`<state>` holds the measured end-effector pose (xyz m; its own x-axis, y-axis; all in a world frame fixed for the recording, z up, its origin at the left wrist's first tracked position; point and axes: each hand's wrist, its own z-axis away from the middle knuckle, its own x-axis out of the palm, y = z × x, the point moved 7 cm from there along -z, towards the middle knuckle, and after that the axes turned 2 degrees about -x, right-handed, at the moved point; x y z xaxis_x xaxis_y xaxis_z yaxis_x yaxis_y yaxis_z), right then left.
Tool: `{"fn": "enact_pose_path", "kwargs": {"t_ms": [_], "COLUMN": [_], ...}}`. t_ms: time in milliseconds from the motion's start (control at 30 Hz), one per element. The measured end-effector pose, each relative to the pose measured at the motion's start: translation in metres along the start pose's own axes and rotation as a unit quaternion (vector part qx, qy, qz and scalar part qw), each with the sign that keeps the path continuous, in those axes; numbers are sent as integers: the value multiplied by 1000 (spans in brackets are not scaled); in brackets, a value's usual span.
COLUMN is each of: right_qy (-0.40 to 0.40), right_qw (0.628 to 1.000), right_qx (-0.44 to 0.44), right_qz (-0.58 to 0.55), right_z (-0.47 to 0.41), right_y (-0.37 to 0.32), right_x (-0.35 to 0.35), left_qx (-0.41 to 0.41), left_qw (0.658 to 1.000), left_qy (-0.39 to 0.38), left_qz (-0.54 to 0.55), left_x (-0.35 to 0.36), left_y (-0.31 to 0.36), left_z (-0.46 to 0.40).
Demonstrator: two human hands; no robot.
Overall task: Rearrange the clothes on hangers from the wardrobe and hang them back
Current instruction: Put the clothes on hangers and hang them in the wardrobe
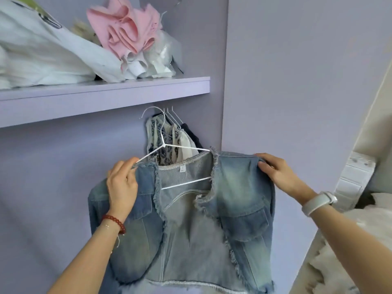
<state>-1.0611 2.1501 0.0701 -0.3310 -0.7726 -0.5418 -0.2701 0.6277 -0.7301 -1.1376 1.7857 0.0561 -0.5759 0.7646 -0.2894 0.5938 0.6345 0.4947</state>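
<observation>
I hold a faded denim jacket (191, 219) with frayed edges up in front of the lilac wardrobe, below its shelf (101, 90). The jacket sits on a white wire hanger (169, 148) whose hook rises free in front of the hanging clothes, not on any rail that I can see. My left hand (122, 185) is closed on the jacket's left shoulder, fingers pinching the hanger's arm where it enters the cloth. My right hand (280, 174) grips the other shoulder, fingers curled over the denim edge. Just behind the hanger, patterned and pale garments (167, 143) hang on more white hangers. On the shelf above lie a white bag (42, 52) and crumpled pink cloth (125, 28).
</observation>
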Motion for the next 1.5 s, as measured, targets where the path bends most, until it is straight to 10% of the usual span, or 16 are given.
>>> {"fn": "enact_pose_path", "kwargs": {"t_ms": [200, 533, 867, 1233, 1500], "right_qy": [-81, -41, 31, 62, 91], "right_qw": [997, 927, 975, 998, 996], "right_qx": [-11, -334, -191, -1, 22], "right_qz": [1, 165, 112, -27, -15], "right_z": [-34, -87, -112, -204, -284], "right_y": [29, -8, 7, 2, 0], "right_x": [69, 133, 161, 218, 237], "left_qx": [-12, -64, -172, 122, 94], "left_qw": [1000, 991, 940, 897, 836], "left_qy": [4, 15, -68, 84, 73], "left_qz": [-24, -116, -285, -417, -535], "left_x": [-7, -9, 2, 30, 59], "left_y": [-21, -37, -67, 36, -7], "left_z": [4, -10, 19, -88, -139]}}
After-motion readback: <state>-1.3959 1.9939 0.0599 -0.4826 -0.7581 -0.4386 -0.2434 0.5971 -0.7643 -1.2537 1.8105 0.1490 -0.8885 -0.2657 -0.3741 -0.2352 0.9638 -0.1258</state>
